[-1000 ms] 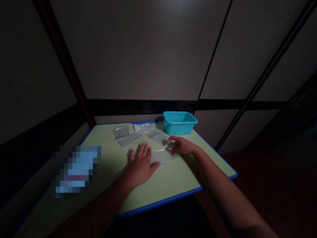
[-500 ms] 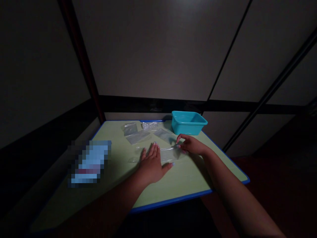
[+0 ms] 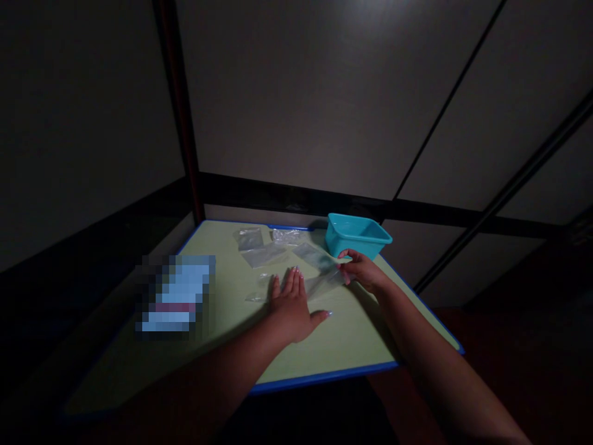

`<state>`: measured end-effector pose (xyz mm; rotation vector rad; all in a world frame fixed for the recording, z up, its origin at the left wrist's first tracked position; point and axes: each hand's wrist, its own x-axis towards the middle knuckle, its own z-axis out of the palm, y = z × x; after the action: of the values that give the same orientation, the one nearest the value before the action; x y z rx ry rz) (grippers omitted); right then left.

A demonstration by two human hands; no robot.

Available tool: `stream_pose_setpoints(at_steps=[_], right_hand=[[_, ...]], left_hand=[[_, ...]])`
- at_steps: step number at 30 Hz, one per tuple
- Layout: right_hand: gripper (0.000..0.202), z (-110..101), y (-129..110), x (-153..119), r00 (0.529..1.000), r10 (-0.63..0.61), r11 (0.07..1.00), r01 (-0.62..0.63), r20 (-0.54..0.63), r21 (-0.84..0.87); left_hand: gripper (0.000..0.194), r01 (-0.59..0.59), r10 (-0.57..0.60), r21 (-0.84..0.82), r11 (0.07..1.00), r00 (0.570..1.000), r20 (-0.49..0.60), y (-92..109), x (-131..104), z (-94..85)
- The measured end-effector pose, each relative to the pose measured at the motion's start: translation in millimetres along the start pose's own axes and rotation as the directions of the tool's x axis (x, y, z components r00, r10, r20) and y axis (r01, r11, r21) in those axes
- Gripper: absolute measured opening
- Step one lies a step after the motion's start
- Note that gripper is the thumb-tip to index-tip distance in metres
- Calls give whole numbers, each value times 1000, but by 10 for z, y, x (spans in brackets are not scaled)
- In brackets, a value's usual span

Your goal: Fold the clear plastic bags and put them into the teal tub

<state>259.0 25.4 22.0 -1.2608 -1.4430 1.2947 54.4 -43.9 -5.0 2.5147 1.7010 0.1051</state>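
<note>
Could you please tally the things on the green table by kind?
Clear plastic bags: 5, one pressed flat by the left hand and pinched by the right hand, four loose behind.
Teal plastic tubs: 1.
Blurred blue packs: 1.
Total: 7.

Tub at table's far right corner, bags to its left.

Person's body in view: two forearms w/ hands, entering from near edge. Left hand & right hand both bare, no gloves. Forearms bare, no sleeve visible up to frame edge. Fingernails look light-painted, glossy. Lighting dim; finer detail can't be made out.
</note>
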Motion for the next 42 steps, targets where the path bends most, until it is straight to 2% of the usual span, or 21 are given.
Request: stream_pose_setpoints(at_steps=[8,14,21,28,35,39,42], right_hand=[[39,193,-436,13,998,-55,988,60,42,-139],[34,488,-698,116,988,-80,968,109,134,-227],[22,895,-853,281,972,-93,886,179,215,-427],[27,1276,-872,354,953,-37,812,205,301,-547],[31,1547,-667,471,928,16,741,240,373,-628],[27,1550,-582,468,910,30,789,232,413,-569],[24,1362,-584,419,848,-14,862,278,529,-423]], left_hand=[[98,13,-12,-33,999,999,33,7,5,-25],[98,-1,1,-65,998,1000,10,13,-7,-42],[101,16,-16,-81,997,1000,-6,18,-10,-40],[93,13,-8,-81,997,998,70,26,-24,-75],[92,43,-42,-6,999,990,137,56,-67,-187],[88,41,-38,-23,999,993,115,48,-55,-144],[93,48,-44,-66,997,997,63,31,-36,-81]])
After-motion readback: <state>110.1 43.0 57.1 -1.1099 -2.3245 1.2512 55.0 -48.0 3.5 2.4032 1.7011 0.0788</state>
